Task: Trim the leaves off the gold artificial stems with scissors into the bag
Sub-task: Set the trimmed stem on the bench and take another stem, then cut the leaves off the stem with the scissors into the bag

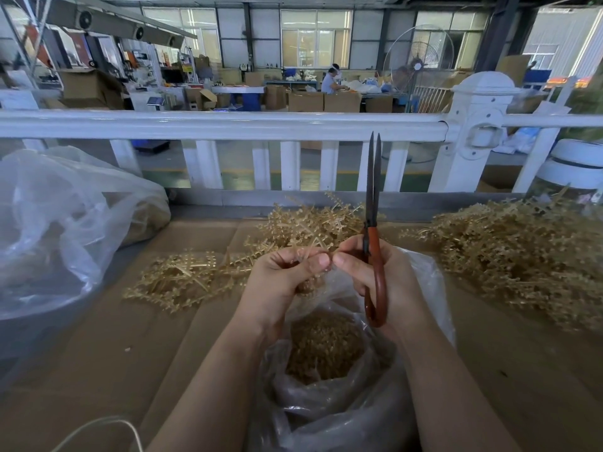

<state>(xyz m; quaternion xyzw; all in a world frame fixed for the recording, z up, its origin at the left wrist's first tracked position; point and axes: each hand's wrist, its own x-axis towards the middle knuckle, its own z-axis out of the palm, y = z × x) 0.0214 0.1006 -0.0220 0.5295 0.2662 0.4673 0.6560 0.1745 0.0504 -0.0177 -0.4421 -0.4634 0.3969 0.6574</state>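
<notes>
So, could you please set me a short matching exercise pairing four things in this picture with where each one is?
Things:
1. scissors
2. open bag of gold trimmings
3. large clear bag
4. big heap of gold stems

Places:
A. far left of the table
B. right side of the table
C. upright in the right hand
D. below both hands, near the table's front edge

Pairs: 1-C, 2-D, 3-A, 4-B

cardboard-covered table (pixel 98 353), gold stems (pixel 182 278), 2 bags (pixel 342 412)
</notes>
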